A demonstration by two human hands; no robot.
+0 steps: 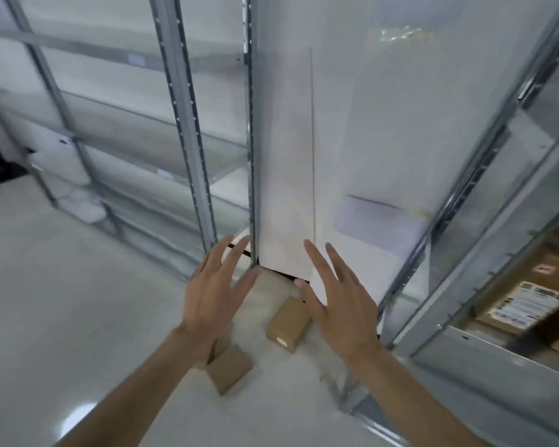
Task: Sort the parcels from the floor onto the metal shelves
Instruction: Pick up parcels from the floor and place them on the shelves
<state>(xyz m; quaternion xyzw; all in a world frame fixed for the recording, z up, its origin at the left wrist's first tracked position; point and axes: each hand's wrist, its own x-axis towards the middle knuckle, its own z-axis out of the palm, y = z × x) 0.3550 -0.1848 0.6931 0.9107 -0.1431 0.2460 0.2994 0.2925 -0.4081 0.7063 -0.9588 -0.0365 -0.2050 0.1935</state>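
Two small brown cardboard parcels lie on the pale floor. One parcel (288, 323) sits between my hands, close to the foot of the white wall panel. The other parcel (229, 368) lies nearer me, partly under my left wrist. My left hand (214, 293) hovers above the floor with fingers spread and straight, holding nothing. My right hand (339, 301) is also spread flat and empty, just right of the farther parcel. A larger labelled parcel (526, 301) rests on the metal shelf (484, 346) at the right.
A second metal shelving unit (188, 124) stands at the left with white packages (78, 201) on its low shelves. A white wall panel (336, 140) fills the middle. The shelf uprights (433, 253) lean close beside my right hand. The frame is motion-blurred.
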